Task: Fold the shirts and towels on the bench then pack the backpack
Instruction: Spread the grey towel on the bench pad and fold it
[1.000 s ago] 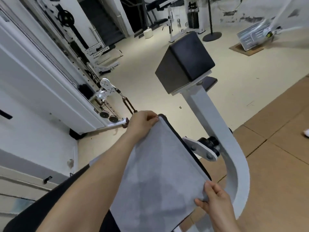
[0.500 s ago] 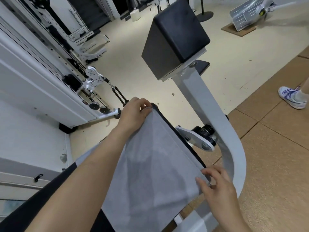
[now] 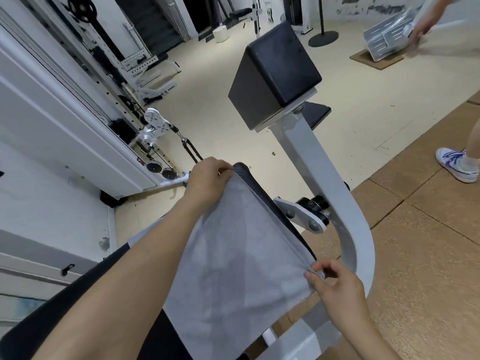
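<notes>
The left hand [image 3: 207, 178] still grips the far corner of the grey towel [image 3: 233, 268], fingers curled over its hem at the end of the bench [image 3: 259, 193] pad. The towel lies flat between the hands. The right hand [image 3: 335, 284], spread above the near corner half a second ago, now pinches it, so a fold can likely begin. The held hem runs diagonally from hand to hand, and the towel's length seems to run back toward the person.

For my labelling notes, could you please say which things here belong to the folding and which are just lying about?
In use: grey towel, bench, left hand, right hand.
Not involved: black pad, cable pulley, another person's sneaker.
</notes>
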A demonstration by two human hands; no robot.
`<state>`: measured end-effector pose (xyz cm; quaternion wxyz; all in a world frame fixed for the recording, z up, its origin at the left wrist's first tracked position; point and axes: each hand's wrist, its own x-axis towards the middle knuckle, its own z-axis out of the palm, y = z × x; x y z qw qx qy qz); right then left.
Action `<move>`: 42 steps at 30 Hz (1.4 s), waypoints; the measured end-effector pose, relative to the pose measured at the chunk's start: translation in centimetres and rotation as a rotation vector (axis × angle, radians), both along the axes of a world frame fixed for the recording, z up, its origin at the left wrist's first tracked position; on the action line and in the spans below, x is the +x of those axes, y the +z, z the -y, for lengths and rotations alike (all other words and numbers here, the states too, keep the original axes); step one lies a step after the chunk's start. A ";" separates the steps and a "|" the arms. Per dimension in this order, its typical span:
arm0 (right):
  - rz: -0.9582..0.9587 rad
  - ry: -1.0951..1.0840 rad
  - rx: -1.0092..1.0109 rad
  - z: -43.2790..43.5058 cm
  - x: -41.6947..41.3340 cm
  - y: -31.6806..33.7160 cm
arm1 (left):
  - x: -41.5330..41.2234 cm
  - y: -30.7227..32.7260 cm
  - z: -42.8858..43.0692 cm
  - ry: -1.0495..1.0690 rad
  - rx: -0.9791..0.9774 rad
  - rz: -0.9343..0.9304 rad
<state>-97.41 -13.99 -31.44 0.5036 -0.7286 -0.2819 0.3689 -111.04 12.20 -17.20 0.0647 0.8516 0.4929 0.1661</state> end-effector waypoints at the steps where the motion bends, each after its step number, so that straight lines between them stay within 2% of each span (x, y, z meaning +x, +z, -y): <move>1: -0.032 0.018 0.006 0.0 0.4 0.7 | -1.2 0.7 0.4 0.044 -0.057 0.105; 3: -0.151 0.076 0.051 -0.2 1.4 3.0 | -4.5 2.3 1.7 0.097 -0.097 0.266; 6: -0.326 0.181 0.149 -0.6 2.4 7.6 | -10.0 4.7 5.1 0.153 -0.028 0.338; 8: -0.363 0.238 0.192 -1.3 2.6 10.4 | -13.6 6.2 7.9 0.212 0.013 0.378; 11: -0.368 0.323 0.288 -2.7 1.6 14.4 | -18.7 8.8 12.2 0.305 0.066 0.548; 14: -0.261 0.338 0.398 -3.8 -0.1 18.2 | -22.8 11.6 16.5 0.336 0.054 0.694; 20: 0.137 0.427 0.585 -3.4 -3.1 24.4 | -28.4 13.9 23.3 0.388 -0.023 0.901; 23: 0.215 0.472 0.658 -2.9 -3.9 27.0 | -30.4 14.1 25.5 0.340 -0.040 0.994; 25: 0.193 0.530 0.678 -3.6 -4.5 28.4 | -31.4 14.0 26.2 0.320 -0.051 1.063; 29: 0.162 0.668 0.532 -6.5 -5.8 27.7 | -32.5 11.5 25.3 0.447 -0.057 1.038; 33: 0.142 0.737 0.200 -10.0 -8.3 21.4 | -32.3 4.6 22.8 0.701 -0.173 0.946; 36: 0.241 0.778 0.018 -11.9 -10.2 16.3 | -32.5 -0.9 20.9 0.834 -0.303 0.934; 39: 0.324 0.704 -0.011 -13.8 -11.5 13.5 | -33.3 -3.3 18.9 0.897 -0.280 0.912; 42: 0.359 0.595 0.062 -16.1 -12.6 12.9 | -34.0 -3.5 16.6 0.907 -0.157 0.895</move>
